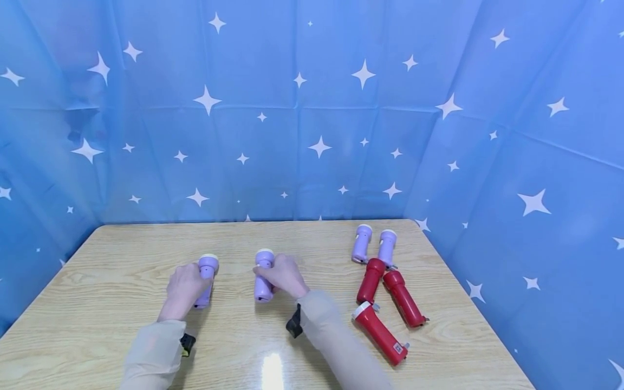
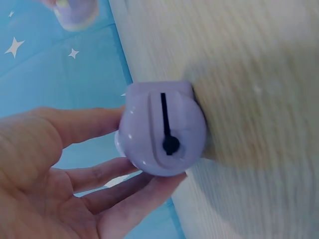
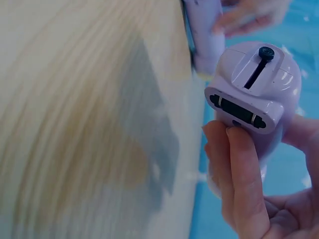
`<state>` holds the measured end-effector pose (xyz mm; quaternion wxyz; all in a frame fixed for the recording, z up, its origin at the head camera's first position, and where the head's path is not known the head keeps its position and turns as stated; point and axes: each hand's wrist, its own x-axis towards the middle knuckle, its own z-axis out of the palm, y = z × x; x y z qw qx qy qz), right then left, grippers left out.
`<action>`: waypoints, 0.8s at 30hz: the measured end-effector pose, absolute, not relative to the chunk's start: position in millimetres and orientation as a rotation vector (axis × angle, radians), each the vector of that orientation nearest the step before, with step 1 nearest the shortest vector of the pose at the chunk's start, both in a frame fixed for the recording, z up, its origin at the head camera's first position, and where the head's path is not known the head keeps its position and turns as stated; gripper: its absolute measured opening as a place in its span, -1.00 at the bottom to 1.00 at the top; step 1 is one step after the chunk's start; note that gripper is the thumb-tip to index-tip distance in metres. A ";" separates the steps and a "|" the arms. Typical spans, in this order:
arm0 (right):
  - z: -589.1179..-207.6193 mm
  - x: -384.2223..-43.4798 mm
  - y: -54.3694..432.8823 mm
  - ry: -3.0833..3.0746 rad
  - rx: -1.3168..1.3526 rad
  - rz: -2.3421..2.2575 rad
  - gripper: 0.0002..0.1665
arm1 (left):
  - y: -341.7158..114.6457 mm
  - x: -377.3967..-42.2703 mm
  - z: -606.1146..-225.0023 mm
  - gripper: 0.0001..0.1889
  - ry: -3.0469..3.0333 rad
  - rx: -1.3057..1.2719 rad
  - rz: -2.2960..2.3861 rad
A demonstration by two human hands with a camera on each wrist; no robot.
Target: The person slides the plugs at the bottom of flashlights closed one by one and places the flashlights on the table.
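Observation:
My left hand grips a purple flashlight by its body, on the left half of the table. The left wrist view shows the tail end of that purple flashlight, with a black slot and knob, between thumb and fingers. A second purple flashlight is held in my right hand, a short way to the right. In the right wrist view, fingers and thumb wrap this flashlight, whose tail with its slot and dark recess faces the camera.
Two more purple flashlights lie at the table's back right. Several red flashlights lie in front of them, one with a white rim. A blue curtain with white stars hangs behind the wooden table.

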<state>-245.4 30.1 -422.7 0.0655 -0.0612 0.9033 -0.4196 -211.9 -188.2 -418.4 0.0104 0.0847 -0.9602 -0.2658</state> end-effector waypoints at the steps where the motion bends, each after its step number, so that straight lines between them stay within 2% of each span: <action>1: -423.8 -245.6 22.6 2.726 -0.199 -1.256 -0.59 | -188.1 -212.5 -418.0 -0.79 -2.997 0.272 -0.834; 4: -427.7 -246.2 0.9 2.731 -0.226 -1.239 -0.58 | -187.8 -215.0 -416.5 -0.84 -2.998 0.295 -0.856; 12: -434.5 -247.2 -42.9 2.765 -0.249 -1.181 -0.51 | -188.6 -217.4 -413.4 -0.80 -3.024 0.295 -0.833; 19: -438.5 -248.1 -56.8 2.825 -0.236 -1.121 -0.40 | -188.3 -218.5 -413.5 -0.76 -3.009 0.266 -0.831; 24: -443.5 -249.2 -59.8 2.828 -0.222 -1.115 -0.41 | -188.9 -217.9 -413.8 -0.80 -3.011 0.279 -0.826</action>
